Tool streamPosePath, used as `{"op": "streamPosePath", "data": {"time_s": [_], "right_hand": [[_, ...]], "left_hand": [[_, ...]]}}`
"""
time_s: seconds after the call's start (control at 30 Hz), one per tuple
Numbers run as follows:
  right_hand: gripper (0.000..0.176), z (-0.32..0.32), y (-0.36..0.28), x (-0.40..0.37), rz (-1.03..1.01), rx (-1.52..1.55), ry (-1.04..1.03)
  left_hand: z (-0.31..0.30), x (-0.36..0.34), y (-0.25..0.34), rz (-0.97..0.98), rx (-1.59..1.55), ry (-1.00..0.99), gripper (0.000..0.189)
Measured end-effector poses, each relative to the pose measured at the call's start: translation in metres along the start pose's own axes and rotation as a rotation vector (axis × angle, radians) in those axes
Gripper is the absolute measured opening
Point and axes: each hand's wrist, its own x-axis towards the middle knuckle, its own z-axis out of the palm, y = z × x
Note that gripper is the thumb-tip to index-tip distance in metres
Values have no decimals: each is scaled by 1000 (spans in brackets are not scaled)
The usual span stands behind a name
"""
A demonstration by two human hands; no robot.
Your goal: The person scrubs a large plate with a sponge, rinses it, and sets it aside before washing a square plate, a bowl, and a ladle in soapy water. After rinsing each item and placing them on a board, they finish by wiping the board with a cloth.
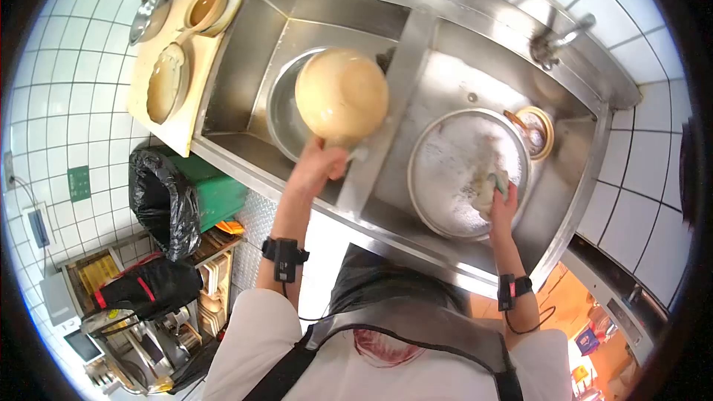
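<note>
A round tan bowl [342,93], its underside turned up, is held at its near edge by my left hand [319,167], fingers closed on it. It hangs over a metal basin [281,108] in the left sink. In the right sink stands a large round basin [417,186] of soapy water. My right hand [503,204] is closed on a pale green cloth [486,194] over the foam at that basin's right side. Beside it sits a small tan pot [546,134] with suds inside and a brown piece at its edge.
On the left, a board [141,89] bears a tan pot [206,7], a shallow dish [167,83] and a metal bowl [151,15]. Faucets [553,43] line the back. A green bin [215,186] with a black bag stands below the board. A divider [386,134] separates the sinks.
</note>
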Motion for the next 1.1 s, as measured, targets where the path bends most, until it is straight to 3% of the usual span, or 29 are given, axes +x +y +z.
{"op": "streamPosePath", "data": {"time_s": [0.1,0.17,0.2,0.27,0.3,0.37,0.4,0.47,0.6,0.7,0.77,0.9,0.97,1.03,1.1], "right_hand": [[32,13,-3,-9,125,4,62],[32,27,-5,-16,132,-8,42],[33,36,-7,-18,145,-12,40],[34,60,-23,-26,152,-45,58],[35,70,-29,-30,170,-70,80],[38,88,-32,-37,155,-91,114],[38,97,-42,-42,123,-168,100],[38,111,-47,-48,89,-247,87],[38,124,-51,-62,89,-219,51],[39,111,-31,-61,90,-263,61],[39,100,-26,-61,59,-282,72],[41,96,-45,-65,120,-85,133],[42,100,-59,-62,155,-33,118],[40,101,-55,-53,57,-126,135],[40,102,-60,-49,29,-144,106]], "left_hand": [[-88,56,14,-102,274,34,21],[-124,108,15,-272,477,-64,15],[-138,130,7,-268,466,-63,15],[-151,167,-11,-264,959,-199,11],[-148,178,-17,-264,951,-204,11],[-138,191,-34,-12,1521,67,16],[-137,194,-43,-15,1515,60,16],[-141,195,-59,35,1522,251,29],[-153,210,-80,-72,1523,133,32],[-175,242,-117,-77,1425,160,30],[-189,252,-134,95,1374,166,30],[-165,208,-64,58,1419,229,27],[-174,214,-62,-39,1055,13,15],[-178,200,-40,-314,151,-274,20],[-169,175,-24,-496,-112,-321,14]]}}
